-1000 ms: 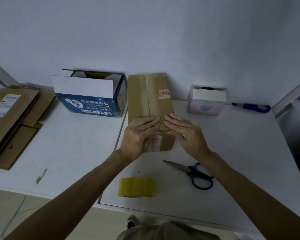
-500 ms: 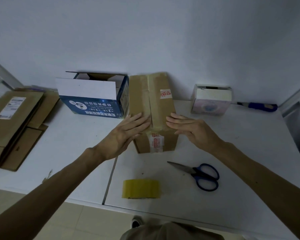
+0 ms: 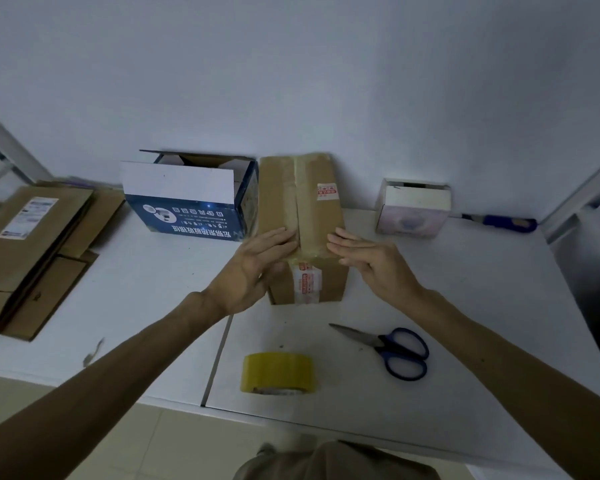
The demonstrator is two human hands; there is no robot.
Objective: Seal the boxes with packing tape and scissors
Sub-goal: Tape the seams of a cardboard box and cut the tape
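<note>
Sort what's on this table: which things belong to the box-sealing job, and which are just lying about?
In the job: brown box, with the left hand and right hand on it; tape roll; scissors; open blue box, probably next.
Lying about: flattened cardboard; small pale box; blue-handled tool.

Left hand [image 3: 253, 268] and right hand [image 3: 371, 268] slid apart atop the box [image 3: 281, 192].

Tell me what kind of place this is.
Probably a small packing or mailing station, makeshift rather than industrial: a white table against a bare wall carries a taped brown box, a roll of yellow packing tape and scissors, with flattened cartons stacked at the left.
</note>
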